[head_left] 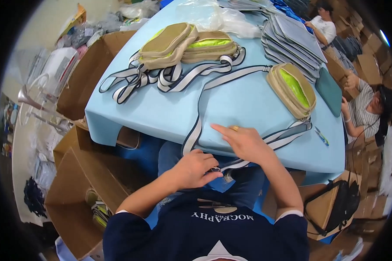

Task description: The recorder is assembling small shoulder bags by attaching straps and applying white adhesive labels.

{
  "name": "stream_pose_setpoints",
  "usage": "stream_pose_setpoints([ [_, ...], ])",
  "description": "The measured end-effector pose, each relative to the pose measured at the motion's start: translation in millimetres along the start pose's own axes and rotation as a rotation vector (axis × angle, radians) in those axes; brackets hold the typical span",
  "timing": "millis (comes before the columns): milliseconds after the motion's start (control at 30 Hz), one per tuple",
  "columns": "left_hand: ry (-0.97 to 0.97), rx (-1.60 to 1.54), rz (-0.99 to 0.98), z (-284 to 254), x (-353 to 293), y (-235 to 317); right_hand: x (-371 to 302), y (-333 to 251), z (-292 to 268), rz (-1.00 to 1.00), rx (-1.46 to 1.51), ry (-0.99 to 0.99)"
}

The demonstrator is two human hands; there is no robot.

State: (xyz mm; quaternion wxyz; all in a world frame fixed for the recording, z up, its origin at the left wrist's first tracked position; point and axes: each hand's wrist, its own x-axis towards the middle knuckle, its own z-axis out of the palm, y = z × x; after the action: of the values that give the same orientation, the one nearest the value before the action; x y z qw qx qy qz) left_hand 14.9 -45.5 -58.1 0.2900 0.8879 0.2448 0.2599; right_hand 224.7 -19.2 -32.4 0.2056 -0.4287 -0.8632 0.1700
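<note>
My left hand (196, 168) is closed at the table's front edge around a webbing strap (195, 135), with a dark buckle (214, 169) showing by the thumb. The strap is white with dark edges and loops up to a tan bag (291, 90) on the right, whose zip gapes on a lime-green lining. My right hand (247, 143) lies over the table edge beside the strap, its fingers stretched leftward and apart. Two more tan bags, one (165, 43) leaning on the other (207, 45), lie at the back left with their straps bunched in front.
Grey flat pieces (289, 43) are stacked at the back right of the blue-covered table (152, 117), near a green panel (329, 91). A small blue-green tool (322, 136) lies at the right. Cardboard boxes (80, 191) flank the left side. Two people (365, 108) sit at the right.
</note>
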Motion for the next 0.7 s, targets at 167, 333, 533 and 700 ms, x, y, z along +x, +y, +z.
stream_pose_setpoints([
  [167,-0.019,0.014,0.117,15.7,6.2,11.7,65.9,3.2,32.3,-0.108,-0.428,-0.025],
  [333,0.042,0.053,0.123,6.6,0.6,15.8,44.5,49.5,10.3,0.047,-0.555,-0.059],
  [533,0.141,0.136,0.174,-23.0,17.7,8.9,-43.4,88.9,-54.1,0.495,-0.427,-0.163],
  [700,0.245,0.175,0.172,-41.4,66.9,-39.9,-86.4,123.2,-75.2,0.531,-0.441,-0.035],
])
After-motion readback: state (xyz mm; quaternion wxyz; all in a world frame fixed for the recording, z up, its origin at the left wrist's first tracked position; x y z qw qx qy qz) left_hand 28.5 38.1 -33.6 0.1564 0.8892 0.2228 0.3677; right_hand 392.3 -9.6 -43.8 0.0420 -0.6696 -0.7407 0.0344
